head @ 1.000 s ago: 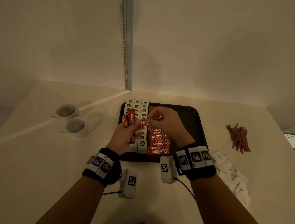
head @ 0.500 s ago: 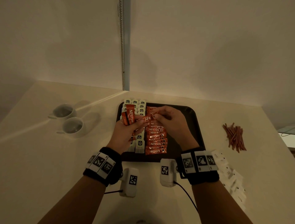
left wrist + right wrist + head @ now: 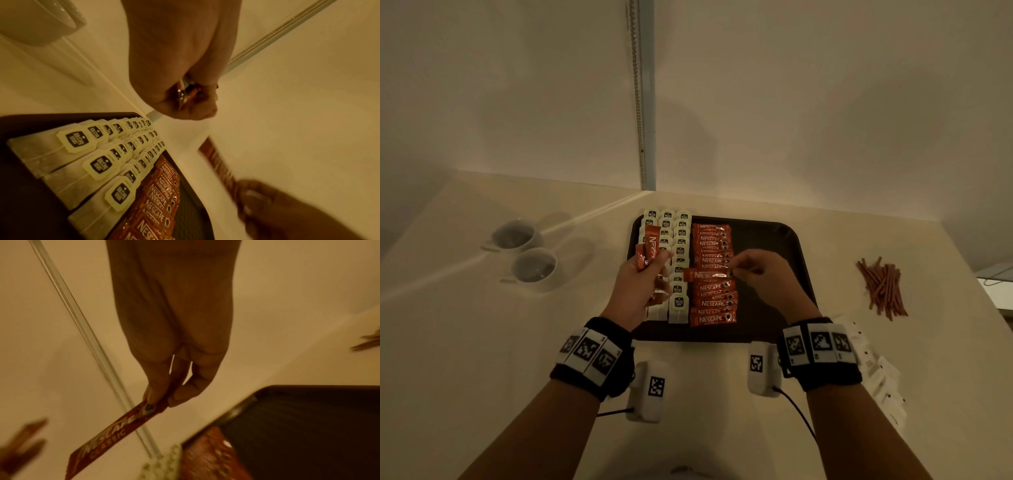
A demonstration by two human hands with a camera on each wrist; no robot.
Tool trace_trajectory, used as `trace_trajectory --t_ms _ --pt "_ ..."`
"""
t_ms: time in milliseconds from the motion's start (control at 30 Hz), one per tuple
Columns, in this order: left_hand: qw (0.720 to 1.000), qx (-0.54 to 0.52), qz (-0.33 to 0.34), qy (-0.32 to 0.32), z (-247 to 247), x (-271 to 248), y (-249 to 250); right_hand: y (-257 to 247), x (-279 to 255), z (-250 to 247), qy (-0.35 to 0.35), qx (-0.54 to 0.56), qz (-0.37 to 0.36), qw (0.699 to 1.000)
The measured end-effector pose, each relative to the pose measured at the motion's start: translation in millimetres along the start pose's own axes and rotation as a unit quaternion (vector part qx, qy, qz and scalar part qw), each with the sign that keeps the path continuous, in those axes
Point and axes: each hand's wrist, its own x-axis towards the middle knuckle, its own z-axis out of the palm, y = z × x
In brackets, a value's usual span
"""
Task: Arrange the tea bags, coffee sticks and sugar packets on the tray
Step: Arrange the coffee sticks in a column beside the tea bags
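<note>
The right hand (image 3: 763,274) pinched one red foil coffee stick (image 3: 705,274) above the dark rectangular plastic tray (image 3: 767,236). The left hand (image 3: 640,284) gripped a bundle of red sticks (image 3: 649,248), lower ends hidden.

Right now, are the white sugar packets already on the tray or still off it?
Off it. The white sugar packets lie on the table right of the tray, which holds only tea bags and coffee sticks.
</note>
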Motion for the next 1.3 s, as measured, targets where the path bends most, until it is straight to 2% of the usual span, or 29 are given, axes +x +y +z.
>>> trace_trajectory --t_ms 200,400,667,1033,1167,1300 --pt "1.0 -0.003 -0.007 0.012 -16 6 -3 70 -20 28 -0.044 -0.041 0.121 0.991" --pt "0.998 -0.038 -0.045 0.002 -21 7 -3 90 -23 56 -0.073 -0.011 0.156 0.985" --pt "0.992 -0.091 -0.082 -0.024 -24 7 -2 95 -22 69 -0.002 -0.022 0.17 0.985" --pt "0.986 -0.09 -0.125 -0.057 -15 0 3 91 -22 70 0.013 -0.037 0.177 0.983" --pt "0.989 0.051 -0.119 -0.076 -11 0 6 55 -11 58 0.049 0.048 0.122 0.99" --pt "0.979 0.148 -0.083 -0.117 -1 -3 9 -4 7 51 0.022 0.164 0.038 0.985"
